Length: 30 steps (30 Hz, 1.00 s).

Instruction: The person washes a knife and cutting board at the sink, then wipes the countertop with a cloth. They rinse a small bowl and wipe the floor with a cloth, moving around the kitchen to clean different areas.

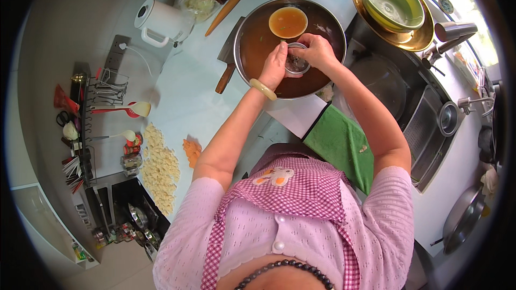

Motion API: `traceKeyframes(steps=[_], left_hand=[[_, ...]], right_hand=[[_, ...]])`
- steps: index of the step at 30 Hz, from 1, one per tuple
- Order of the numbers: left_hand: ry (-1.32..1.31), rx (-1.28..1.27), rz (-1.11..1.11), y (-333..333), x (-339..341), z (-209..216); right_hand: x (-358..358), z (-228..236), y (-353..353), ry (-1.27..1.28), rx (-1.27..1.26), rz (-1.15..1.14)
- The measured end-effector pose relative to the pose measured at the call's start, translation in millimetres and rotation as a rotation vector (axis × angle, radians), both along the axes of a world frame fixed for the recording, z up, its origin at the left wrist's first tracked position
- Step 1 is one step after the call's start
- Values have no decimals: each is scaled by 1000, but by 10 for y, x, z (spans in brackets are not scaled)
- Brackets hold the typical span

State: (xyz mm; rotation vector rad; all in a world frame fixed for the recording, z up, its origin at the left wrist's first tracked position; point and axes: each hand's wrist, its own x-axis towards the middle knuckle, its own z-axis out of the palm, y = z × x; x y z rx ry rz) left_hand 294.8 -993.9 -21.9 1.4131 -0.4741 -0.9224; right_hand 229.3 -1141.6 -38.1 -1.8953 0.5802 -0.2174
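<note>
Metal cup (308, 66), small and round, no long axis shown, is held mouth-up over a wide pan (336, 26) of brown liquid. At nine o'clock it is gripped by the curled left hand (274, 65); at one o'clock its rim is met, equally near, by the right hand (319, 52). Whether those fingers grip cannot be told. At twelve, beyond both hands, a liquid-filled vessel (270, 23) is seen.

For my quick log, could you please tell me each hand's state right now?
Left hand: holding the small metal container.
Right hand: at the container's rim; grip cannot be told.
</note>
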Motion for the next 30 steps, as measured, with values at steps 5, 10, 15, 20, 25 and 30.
traceKeyframes(steps=[5,10,15,20,25,30], left_hand=[[-422,98,190,13,74,-376],[-142,79,158,-15,38,-235],[-2,159,21,8,217,-375],[-198,355,-128,27,501,-679],[-627,872,-111,-151,541,-704],[-563,560,-28,-102,469,-653]], right_hand=[[46,-73,44,37,38,36],[47,-30,21,56,37,126],[57,-130,7,192,81,150],[108,62,67,489,-286,299],[160,-109,62,533,-128,258],[137,-85,15,366,-141,184]])
